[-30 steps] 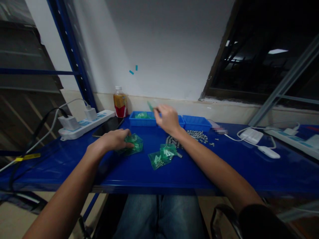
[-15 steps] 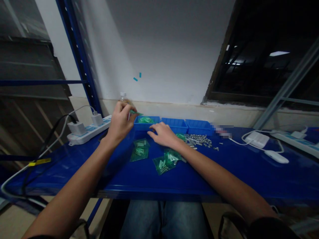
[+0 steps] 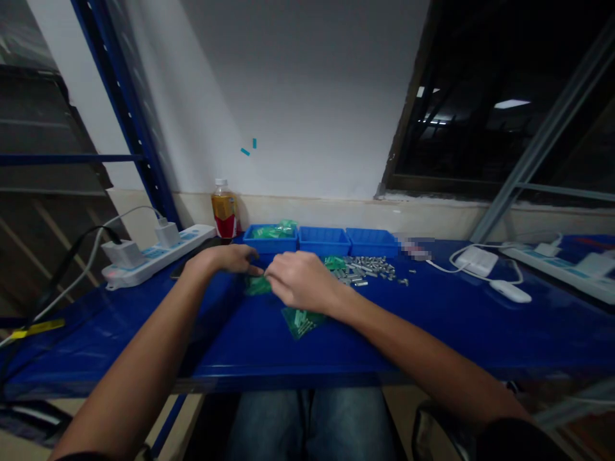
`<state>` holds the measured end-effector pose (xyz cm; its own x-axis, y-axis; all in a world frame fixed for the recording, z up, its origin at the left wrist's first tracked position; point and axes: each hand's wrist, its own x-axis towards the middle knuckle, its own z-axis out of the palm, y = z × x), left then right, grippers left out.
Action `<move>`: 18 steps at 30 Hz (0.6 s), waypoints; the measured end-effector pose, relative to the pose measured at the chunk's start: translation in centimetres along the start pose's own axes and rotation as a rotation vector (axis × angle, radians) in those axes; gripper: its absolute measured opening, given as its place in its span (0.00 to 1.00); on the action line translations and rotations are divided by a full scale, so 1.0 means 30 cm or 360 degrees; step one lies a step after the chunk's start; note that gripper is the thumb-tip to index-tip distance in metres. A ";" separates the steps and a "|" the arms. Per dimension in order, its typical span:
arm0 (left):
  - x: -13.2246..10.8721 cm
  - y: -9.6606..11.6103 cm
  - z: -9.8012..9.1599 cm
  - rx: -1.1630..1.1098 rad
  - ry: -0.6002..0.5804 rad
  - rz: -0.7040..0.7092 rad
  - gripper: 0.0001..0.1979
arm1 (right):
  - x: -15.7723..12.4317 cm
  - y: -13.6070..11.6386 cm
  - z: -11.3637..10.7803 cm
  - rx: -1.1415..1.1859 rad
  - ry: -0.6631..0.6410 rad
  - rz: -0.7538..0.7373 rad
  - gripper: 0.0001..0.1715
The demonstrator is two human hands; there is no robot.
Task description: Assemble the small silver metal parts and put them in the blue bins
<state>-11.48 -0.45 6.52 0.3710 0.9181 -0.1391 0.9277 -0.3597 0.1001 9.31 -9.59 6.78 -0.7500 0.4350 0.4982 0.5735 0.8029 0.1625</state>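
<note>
Both hands meet over small green bags on the blue table. My left hand lies low with its fingers stretched toward a green bag. My right hand is curled, its fingertips pinching that same bag's edge. Another green bag with pale parts inside lies just below my right hand. A further green bag sits behind it, beside a heap of small metal cylinders. The leftmost blue tray holds more green bags.
Two more blue trays stand in the row by the wall. A drink bottle and a white power strip with plugs are at the left. A white adapter, cable and mouse-like device lie at the right.
My left hand came down from the left tray to the table. My right hand shifted left and toward me onto the green bags. The camera view shifted slightly.
</note>
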 end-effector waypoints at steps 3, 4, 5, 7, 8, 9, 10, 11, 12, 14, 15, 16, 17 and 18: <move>-0.021 -0.015 0.012 -0.0043 -0.0160 -0.0111 0.31 | 0.078 0.122 -0.085 -0.0018 0.0631 0.0492 0.16; -0.022 -0.012 0.016 -0.0055 -0.0171 -0.0139 0.30 | 0.112 0.167 -0.100 -0.0051 0.0817 0.0587 0.16; -0.020 -0.006 0.019 -0.0070 -0.0176 -0.0153 0.29 | 0.146 0.208 -0.104 -0.0074 0.0947 0.0636 0.17; -0.015 0.004 0.022 -0.0122 -0.0156 -0.0126 0.24 | 0.203 0.269 -0.080 -0.0104 0.0992 0.0658 0.17; -0.014 0.005 0.022 -0.0168 -0.0130 -0.0081 0.20 | 0.221 0.286 -0.054 -0.0128 0.0879 0.0688 0.16; -0.014 0.003 0.021 -0.0225 -0.0082 -0.0034 0.17 | 0.229 0.292 -0.023 -0.0153 0.0667 0.0727 0.14; -0.017 -0.003 0.019 -0.0287 -0.0006 0.0004 0.15 | 0.229 0.290 0.009 -0.0165 0.0380 0.0735 0.14; -0.022 -0.012 0.017 -0.0345 0.0091 0.0021 0.14 | 0.219 0.280 0.039 -0.0154 0.0103 0.0745 0.17; -0.029 -0.020 0.015 -0.0391 0.0192 0.0014 0.14 | 0.200 0.265 0.064 -0.0127 -0.0103 0.0774 0.22; -0.051 -0.030 0.016 -0.0438 0.0330 -0.0055 0.18 | 0.144 0.229 0.090 -0.0043 -0.0184 0.0792 0.27; -0.064 -0.028 0.020 -0.0447 0.0337 -0.0080 0.22 | 0.110 0.210 0.091 0.0014 -0.0162 0.0778 0.27; -0.078 -0.020 0.026 -0.0445 0.0305 -0.0077 0.26 | 0.073 0.193 0.086 0.0079 -0.0145 0.0734 0.27; -0.091 -0.006 0.034 -0.0430 0.0239 -0.0039 0.30 | 0.036 0.177 0.078 0.0139 -0.0134 0.0668 0.26; -0.103 0.013 0.044 -0.0391 0.0168 0.0032 0.33 | -0.001 0.163 0.068 0.0181 -0.0138 0.0587 0.25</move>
<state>-12.21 -3.66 5.67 0.3709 0.9281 -0.0327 0.8775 -0.3387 0.3397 11.47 -4.84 5.83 -0.5283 0.7315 0.4311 0.7732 0.6243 -0.1119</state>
